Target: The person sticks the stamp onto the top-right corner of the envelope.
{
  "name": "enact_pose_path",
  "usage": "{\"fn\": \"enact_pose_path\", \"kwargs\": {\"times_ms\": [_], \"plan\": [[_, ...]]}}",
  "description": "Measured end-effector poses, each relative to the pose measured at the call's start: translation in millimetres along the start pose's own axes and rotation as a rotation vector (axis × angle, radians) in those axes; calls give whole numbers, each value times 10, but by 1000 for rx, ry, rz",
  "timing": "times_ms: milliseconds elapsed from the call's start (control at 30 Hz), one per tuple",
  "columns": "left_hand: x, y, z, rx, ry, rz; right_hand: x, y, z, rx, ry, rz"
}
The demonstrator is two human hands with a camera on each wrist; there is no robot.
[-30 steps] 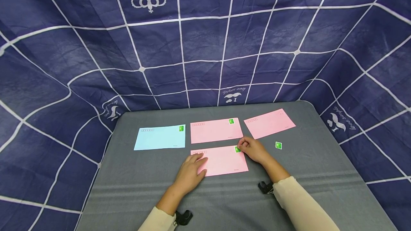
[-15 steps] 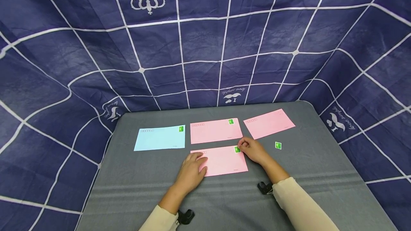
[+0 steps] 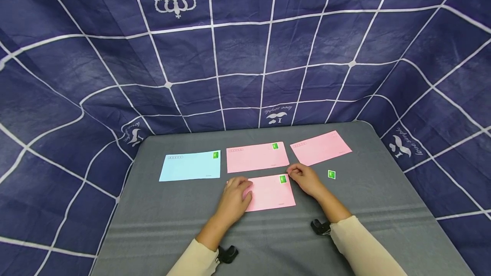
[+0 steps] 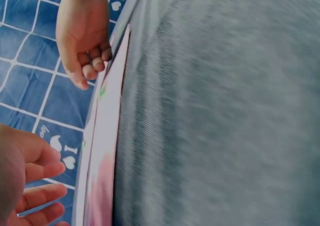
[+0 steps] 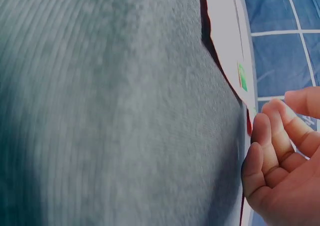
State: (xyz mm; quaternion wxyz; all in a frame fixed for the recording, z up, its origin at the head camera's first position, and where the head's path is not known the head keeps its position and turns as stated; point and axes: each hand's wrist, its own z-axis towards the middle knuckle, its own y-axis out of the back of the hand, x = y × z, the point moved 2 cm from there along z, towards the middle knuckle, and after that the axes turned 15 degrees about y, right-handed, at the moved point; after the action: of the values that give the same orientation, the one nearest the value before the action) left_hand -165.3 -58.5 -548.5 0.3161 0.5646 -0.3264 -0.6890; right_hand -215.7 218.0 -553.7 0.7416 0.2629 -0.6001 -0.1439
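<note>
In the head view a pink envelope [image 3: 268,195] lies nearest the person, with a green stamp [image 3: 283,179] at its upper right corner. My left hand [image 3: 235,199] is over the envelope's left end, fingers loosely bent, hiding that end. From the left wrist view, the left fingers [image 4: 47,193] are spread apart with nothing between them. My right hand [image 3: 304,179] is just beyond the envelope's upper right corner, beside the stamp. Its fingers [image 5: 262,131] curl loosely in the right wrist view and hold nothing.
A blue envelope [image 3: 190,166] and a pink envelope [image 3: 257,157], both stamped, lie farther back on the grey cloth [image 3: 276,242]. Another pink envelope [image 3: 321,147], without a stamp, is at back right. A loose green stamp [image 3: 331,174] lies right of my right hand.
My right fingers have come off the envelope's stamp, slightly to the right, so the whole stamp shows. My left hand has shifted a little right and away from the person.
</note>
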Motion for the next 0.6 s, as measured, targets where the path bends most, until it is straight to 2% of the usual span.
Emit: {"fn": "enact_pose_path", "kwargs": {"times_ms": [233, 600], "plan": [[-128, 19, 104, -10, -21, -9, -21, 192, -47, -32, 16, -4], [-396, 15, 256, 98, -55, -46, -130, 475, -147, -71, 22, -112]]}}
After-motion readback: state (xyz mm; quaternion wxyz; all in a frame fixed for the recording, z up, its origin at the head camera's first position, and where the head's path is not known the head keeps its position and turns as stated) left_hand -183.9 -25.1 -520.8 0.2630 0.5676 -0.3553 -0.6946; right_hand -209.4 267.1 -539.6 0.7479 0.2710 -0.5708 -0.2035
